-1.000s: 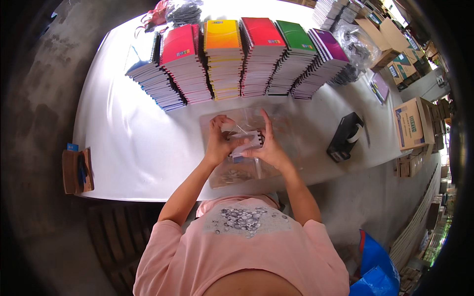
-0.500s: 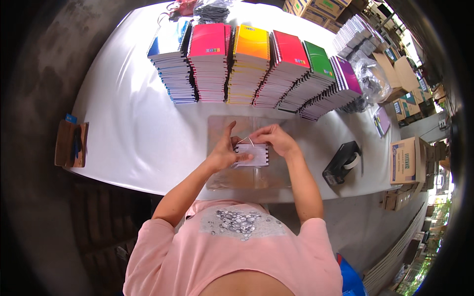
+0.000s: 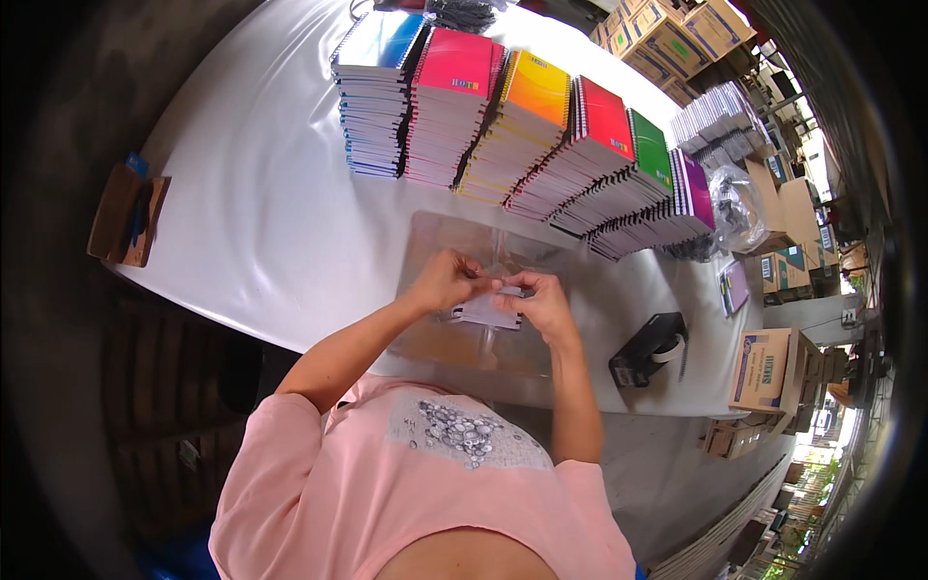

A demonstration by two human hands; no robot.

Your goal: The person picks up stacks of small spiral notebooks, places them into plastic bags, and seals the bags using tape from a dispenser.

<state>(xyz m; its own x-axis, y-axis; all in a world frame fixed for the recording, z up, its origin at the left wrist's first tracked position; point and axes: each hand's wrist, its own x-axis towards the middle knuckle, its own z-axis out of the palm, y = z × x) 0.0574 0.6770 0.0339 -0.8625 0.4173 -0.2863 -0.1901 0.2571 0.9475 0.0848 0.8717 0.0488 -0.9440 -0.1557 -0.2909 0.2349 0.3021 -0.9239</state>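
My left hand (image 3: 452,281) is closed, thumb and fingertips pinched together just above a small spiral-bound pad (image 3: 485,311) with a whitish face. My right hand (image 3: 538,304) meets it from the right, its fingers also pinched, fingertips nearly touching the left ones. Whatever sits between the fingertips is too small and pale to make out. Both hands partly cover the pad, whose dark binding marks show at its edges. Under it lies a clear plastic sheet (image 3: 432,340) on the white-covered table (image 3: 261,232).
Spiral notebooks stand in tall stacks beyond my hands: blue (image 3: 379,43), pink (image 3: 454,63), yellow, red, green and purple (image 3: 693,188). A black tape dispenser (image 3: 646,350) is at right. A brown holder (image 3: 129,215) sits at the left edge. Cardboard boxes (image 3: 764,369) stand to the right.
My hands have come together over the pad. The thin white strip seen between them before is no longer plain to see. The view has turned and shifted.
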